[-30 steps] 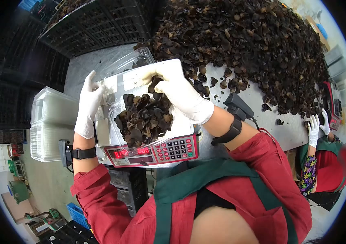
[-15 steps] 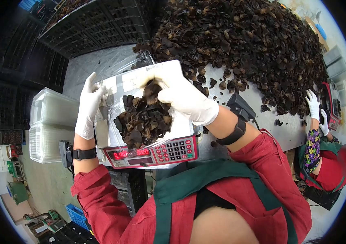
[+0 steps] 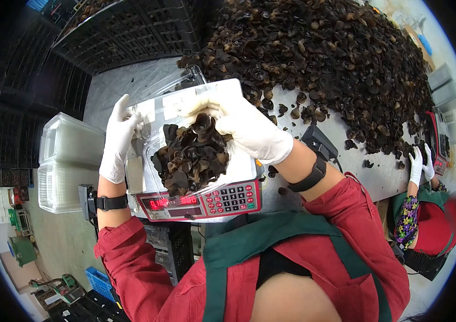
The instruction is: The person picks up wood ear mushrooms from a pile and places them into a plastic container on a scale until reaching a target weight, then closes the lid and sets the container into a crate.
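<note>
At the left, a stack of clear plastic containers stood beside the metal table. The gloved left hand was at the left edge of the scale platform, index finger raised and the others bent against the clear plastic; whether they pinched it could not be told. The open clamshell container sat on the platform, reaching over the near edge toward the display of the red scale. Its long axis could not be made out under the heaped wood ear mushrooms, but its lid pointed away from the wearer, past the far edge. Behind that stood a black crate. The gloved right hand had shifted slightly rightward since the earlier frame, its fingers curled over a wood ear piece, hold uncertain, and it covered the platform's far right part. A large mushroom pile filled the table's far right side. At the far right, a co-worker's gloved hands, now closer together, were beside the pile, near a second scale.
</note>
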Available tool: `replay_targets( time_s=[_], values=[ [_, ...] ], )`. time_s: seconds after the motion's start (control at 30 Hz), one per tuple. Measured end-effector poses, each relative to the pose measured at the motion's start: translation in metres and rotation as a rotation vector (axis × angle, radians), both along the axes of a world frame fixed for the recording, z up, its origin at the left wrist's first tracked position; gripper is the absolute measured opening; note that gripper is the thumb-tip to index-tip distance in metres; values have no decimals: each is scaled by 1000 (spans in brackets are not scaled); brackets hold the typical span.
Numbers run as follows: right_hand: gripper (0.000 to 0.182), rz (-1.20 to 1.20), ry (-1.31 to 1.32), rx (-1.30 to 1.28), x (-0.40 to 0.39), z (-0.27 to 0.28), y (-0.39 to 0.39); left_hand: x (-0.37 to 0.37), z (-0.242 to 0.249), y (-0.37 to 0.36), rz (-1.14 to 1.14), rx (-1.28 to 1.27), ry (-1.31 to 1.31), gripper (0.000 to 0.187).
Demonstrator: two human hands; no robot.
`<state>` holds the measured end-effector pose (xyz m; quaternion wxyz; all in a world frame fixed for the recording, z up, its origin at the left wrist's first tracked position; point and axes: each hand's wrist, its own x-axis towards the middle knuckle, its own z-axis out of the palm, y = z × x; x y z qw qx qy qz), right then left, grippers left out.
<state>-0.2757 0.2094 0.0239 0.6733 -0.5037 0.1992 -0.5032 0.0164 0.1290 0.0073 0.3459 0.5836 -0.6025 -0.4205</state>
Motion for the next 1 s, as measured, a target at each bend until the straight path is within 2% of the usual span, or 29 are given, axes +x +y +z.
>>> replay_targets(
  time_s=[0.3, 0.4, 0.43, 0.5, 0.57, 0.63, 0.7, 0.77, 0.8, 0.9, 0.93, 0.97, 1.0],
  values=[
    [51, 6, 26, -57, -7, 24, 2, -1, 2, 1, 20, 17, 10, 63],
    [47, -136, -15, -79, -19, 27, -3, 1, -2, -1, 19, 11, 45, 63],
    [45, -240, 33, -246, -25, 22, -4, 3, -2, -3, 28, 15, 43, 63],
    [40, -277, 43, -76, -53, 11, -6, 2, 2, -5, 36, 57, -6, 64],
    [33, -223, -53, 71, -83, -2, -2, -2, 9, -3, 70, 85, 6, 65],
    [29, -406, 495, -98, -120, -21, 16, -3, 12, -4, 65, 53, -108, 67],
    [29, -370, 436, 229, -144, -39, 26, 0, 8, -6, 64, 48, -124, 69],
    [32, -354, 1041, -23, -157, -55, 40, -5, 11, -5, 43, 74, -109, 68],
    [34, -512, 1447, -335, -154, -60, 51, -5, 11, -6, 31, 95, -147, 68],
    [34, -655, 1401, -430, -134, -55, 60, -9, 13, -7, 12, 82, -177, 68],
    [35, -618, 1256, -420, -121, -46, 59, -9, 12, -7, -1, 80, -173, 68],
    [37, -538, 1030, -239, -103, -34, 59, -8, 11, -7, 10, 65, -150, 67],
    [41, -443, 914, -69, -85, -11, 62, -6, 10, -8, 17, 52, -126, 67]
  ],
)
